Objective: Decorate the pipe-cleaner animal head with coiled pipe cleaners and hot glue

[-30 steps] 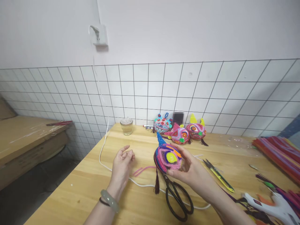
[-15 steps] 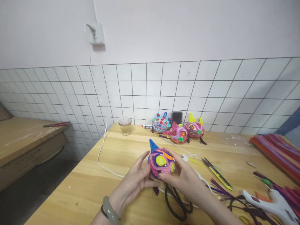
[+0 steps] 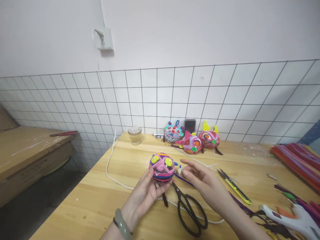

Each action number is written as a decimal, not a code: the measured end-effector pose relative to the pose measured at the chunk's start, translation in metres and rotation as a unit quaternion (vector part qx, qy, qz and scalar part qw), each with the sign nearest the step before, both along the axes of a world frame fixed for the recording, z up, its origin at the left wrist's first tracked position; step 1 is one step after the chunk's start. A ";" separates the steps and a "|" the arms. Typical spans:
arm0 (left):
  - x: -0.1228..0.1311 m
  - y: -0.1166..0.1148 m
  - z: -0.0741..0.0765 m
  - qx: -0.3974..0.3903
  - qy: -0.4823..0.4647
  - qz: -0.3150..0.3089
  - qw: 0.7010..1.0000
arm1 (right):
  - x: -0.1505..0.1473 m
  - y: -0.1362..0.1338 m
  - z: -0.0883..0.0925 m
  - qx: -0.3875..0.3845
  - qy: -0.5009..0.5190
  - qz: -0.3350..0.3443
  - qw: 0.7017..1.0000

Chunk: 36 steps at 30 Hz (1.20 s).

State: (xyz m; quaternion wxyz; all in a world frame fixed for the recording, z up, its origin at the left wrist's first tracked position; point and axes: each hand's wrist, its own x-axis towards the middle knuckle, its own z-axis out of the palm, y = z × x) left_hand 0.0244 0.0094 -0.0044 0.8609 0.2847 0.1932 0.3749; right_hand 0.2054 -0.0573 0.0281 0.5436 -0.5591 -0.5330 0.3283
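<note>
My left hand (image 3: 146, 190) is closed around the lower side of a round stuffed-looking ornament (image 3: 162, 168) covered in pink, blue and purple fuzzy strips. Two yellow eyes show on it, and a dark tassel (image 3: 165, 200) hangs below. My right hand (image 3: 202, 180) is off the ornament, to its right, with thumb and fingers apart. A small white piece (image 3: 180, 171) shows by the right thumb; whether they touch I cannot tell. Black-handled scissors (image 3: 191, 211) lie below, between the hands, their blades partly hidden. Small blue bits (image 3: 178, 164) lie beside the ornament.
Three similar ornaments (image 3: 192, 144) stand at the back by the tiled wall. A lidded glass (image 3: 135, 136) is at back left. A yellow-green cutter (image 3: 236, 188), a white glue gun (image 3: 287, 216) and red-orange fuzzy stems (image 3: 297, 158) lie rightward. A white cord (image 3: 108, 166) crosses the table.
My right hand has let go of the ornament and moved slightly right. The ornament has turned, now showing both yellow eyes, and shifted left in my left hand. More of the scissors shows.
</note>
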 end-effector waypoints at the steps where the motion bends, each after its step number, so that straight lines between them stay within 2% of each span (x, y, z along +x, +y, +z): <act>1: 0.000 0.000 -0.001 -0.003 0.000 0.002 1.000 | 0.000 -0.001 0.002 -0.003 -0.014 0.003 1.000; 4: 0.001 0.002 -0.003 -0.010 -0.001 0.010 1.000 | -0.001 -0.002 0.004 0.002 -0.056 -0.006 0.998; 9: 0.002 0.002 -0.004 -0.003 -0.004 0.018 1.000 | -0.004 -0.002 0.002 0.062 -0.156 -0.018 0.986; 16: 0.001 0.000 -0.003 0.011 -0.005 0.045 0.999 | -0.011 -0.005 0.003 0.070 -0.196 0.034 0.978; 25: 0.002 -0.003 -0.005 0.057 -0.006 0.021 0.998 | -0.023 -0.009 -0.001 0.105 -0.229 0.086 0.964; 31: 0.006 -0.006 -0.007 0.064 -0.007 0.027 0.998 | -0.026 -0.009 -0.010 0.204 -0.321 0.082 0.921; 36: 0.008 -0.009 -0.008 0.055 -0.008 0.032 0.998 | -0.027 -0.008 -0.014 0.244 -0.391 0.053 0.886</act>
